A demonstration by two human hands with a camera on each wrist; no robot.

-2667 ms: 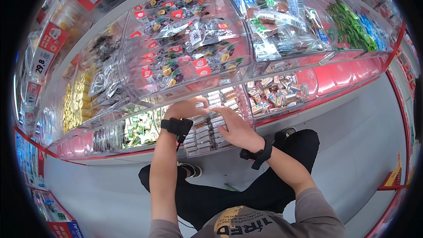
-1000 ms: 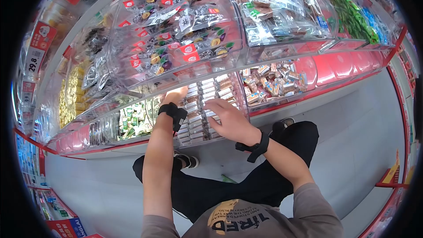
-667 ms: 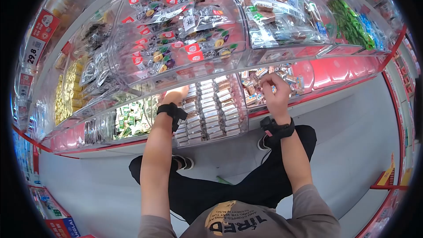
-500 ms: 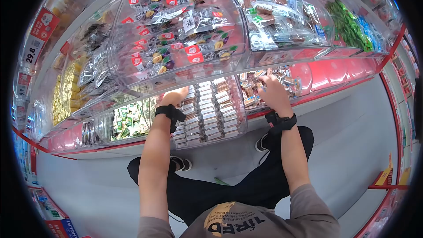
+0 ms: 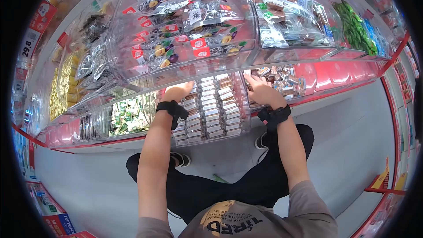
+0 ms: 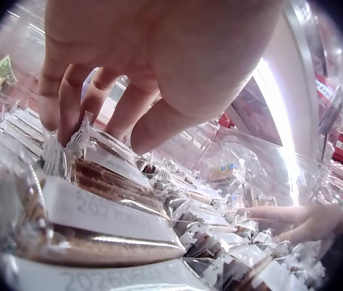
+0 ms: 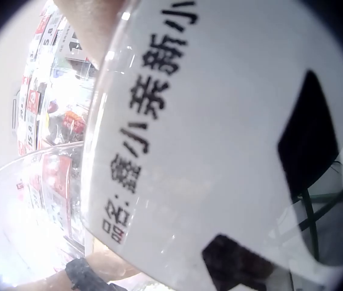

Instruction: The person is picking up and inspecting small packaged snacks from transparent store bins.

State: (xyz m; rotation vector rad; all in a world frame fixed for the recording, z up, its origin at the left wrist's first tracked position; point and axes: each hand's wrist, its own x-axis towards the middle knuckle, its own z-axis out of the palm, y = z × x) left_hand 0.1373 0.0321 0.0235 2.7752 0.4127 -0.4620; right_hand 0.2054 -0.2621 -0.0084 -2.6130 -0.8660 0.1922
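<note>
A clear plastic bin (image 5: 250,128) holds rows of wrapped snack bars (image 5: 213,111) between the two hands in the head view. Over its left side reaches the left hand (image 5: 177,91). In the left wrist view the left fingers (image 6: 69,100) point down, their tips among the wrapped bars (image 6: 114,163). At the bin's right side, the right hand (image 5: 264,92) stretches its fingers towards the bars. That right hand (image 6: 307,221) also shows low in the left wrist view, fingers extended beside the wrappers. A clear wall with printed characters (image 7: 147,109) fills much of the right wrist view, hiding most of the hand.
Above hangs a shelf of plum snack bags (image 5: 198,46), its clear front edge (image 5: 211,68) close over both hands. Green-wrapped sweets (image 5: 130,117) lie left, small wrapped pieces (image 5: 284,83) right. The person's knees (image 5: 297,139) flank the bin front.
The right hand has gone from over the bars to the neighbouring bin on the right, then back left to the bar bin's side. The left hand drew back to the bin's left side and stays there.
</note>
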